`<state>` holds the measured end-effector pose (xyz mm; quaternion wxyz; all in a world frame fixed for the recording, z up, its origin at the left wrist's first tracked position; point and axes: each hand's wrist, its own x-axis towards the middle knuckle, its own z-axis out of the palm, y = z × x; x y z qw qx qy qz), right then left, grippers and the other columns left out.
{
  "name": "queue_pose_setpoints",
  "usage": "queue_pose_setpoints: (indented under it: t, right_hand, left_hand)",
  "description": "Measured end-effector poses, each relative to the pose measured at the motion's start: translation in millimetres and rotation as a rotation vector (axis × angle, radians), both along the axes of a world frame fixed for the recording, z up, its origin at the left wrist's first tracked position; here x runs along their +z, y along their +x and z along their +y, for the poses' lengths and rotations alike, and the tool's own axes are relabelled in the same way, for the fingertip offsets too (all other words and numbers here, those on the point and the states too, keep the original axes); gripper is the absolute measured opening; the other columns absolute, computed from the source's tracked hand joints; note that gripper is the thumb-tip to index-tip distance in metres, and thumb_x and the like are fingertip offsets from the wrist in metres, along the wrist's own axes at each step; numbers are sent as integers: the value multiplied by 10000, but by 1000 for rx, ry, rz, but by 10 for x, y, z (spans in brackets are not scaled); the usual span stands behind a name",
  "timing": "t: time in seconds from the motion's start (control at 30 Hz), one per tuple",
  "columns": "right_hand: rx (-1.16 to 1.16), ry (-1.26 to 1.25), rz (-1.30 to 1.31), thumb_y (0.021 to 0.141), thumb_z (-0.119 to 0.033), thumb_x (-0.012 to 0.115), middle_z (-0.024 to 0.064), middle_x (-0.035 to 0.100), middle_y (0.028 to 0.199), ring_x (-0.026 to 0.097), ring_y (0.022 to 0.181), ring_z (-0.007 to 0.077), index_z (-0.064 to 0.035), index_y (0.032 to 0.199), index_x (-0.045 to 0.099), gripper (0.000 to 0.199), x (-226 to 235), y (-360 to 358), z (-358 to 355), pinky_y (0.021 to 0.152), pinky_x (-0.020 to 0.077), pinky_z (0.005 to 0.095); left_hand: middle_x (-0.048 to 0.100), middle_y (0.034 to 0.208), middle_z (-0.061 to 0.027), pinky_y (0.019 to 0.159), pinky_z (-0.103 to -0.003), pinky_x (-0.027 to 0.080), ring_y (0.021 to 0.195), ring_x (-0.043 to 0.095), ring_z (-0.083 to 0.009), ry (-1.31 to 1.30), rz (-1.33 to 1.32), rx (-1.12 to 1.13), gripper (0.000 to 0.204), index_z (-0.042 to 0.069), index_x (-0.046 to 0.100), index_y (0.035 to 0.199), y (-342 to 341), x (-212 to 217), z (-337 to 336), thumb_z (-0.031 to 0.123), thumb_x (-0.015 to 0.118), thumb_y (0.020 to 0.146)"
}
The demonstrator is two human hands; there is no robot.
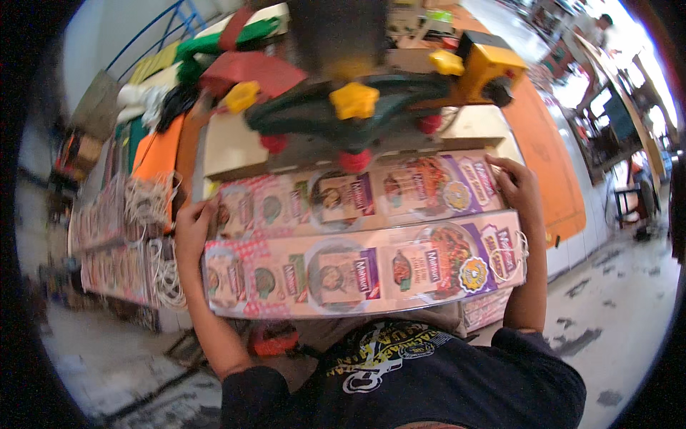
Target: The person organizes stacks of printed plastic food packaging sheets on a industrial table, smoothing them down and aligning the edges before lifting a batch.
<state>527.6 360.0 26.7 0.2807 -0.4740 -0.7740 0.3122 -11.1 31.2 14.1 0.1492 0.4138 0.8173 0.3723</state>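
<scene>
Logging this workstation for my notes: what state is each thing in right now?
Left hand: gripping the left edge of the printed sheets.
Right hand: gripping their right edge.
Printed sheets: flat, unfolded, stacked, overlapping.
Machine: blurred; running or not, cannot tell.
String bundles: piled beside the sheets.

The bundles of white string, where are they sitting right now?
In the head view, the bundles of white string lie on the person's left, just beyond the left hand that grips the printed cardboard sheets, on stacks of more printed sheets.
</scene>
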Motion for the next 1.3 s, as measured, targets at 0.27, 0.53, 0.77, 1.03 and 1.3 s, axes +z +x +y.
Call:
queue_pose_setpoints:
  t: [0.27,0.53,0.77,1.03,1.3]
  right_hand:
    - [65,-33,-8,968,-12,507,-8,609,803,466,668,58,-4,1263,715,361,-104,108,95,617,412,245]
    - [98,-53,-22,949,-22,486,52,685,896,500,674,71,18,1263,704,384,-255,225,268,621,432,237]
    - [53,-68,-35,957,-31,492,48,687,905,517,692,69,25,1266,701,377,-55,101,107,625,434,249]
    - [70,-23,2,987,3,495,-59,523,743,407,634,26,-6,1277,708,359,-59,43,38,561,337,218]
    - [46,-89,48,963,-30,501,-11,589,784,497,687,63,-4,1269,711,373,-100,87,71,618,417,245]
  left_hand:
    - [705,723,-98,667,-306,485,692,592,-95,12,73,22,364,-16,758,1075,93,71,1,326,696,970]
    - [685,676,-127,630,-338,477,632,610,-137,41,111,61,393,19,781,1003,95,9,36,402,715,944]
    - [634,631,-101,607,-339,454,606,563,-132,74,129,41,391,-1,771,963,43,-49,30,387,730,937]
    - [640,640,-93,612,-332,457,614,579,-135,125,140,41,395,1,772,971,55,-61,0,391,718,941]
    - [726,757,-100,673,-314,485,713,621,-110,-6,-10,65,358,-5,768,1067,140,79,23,327,676,972]
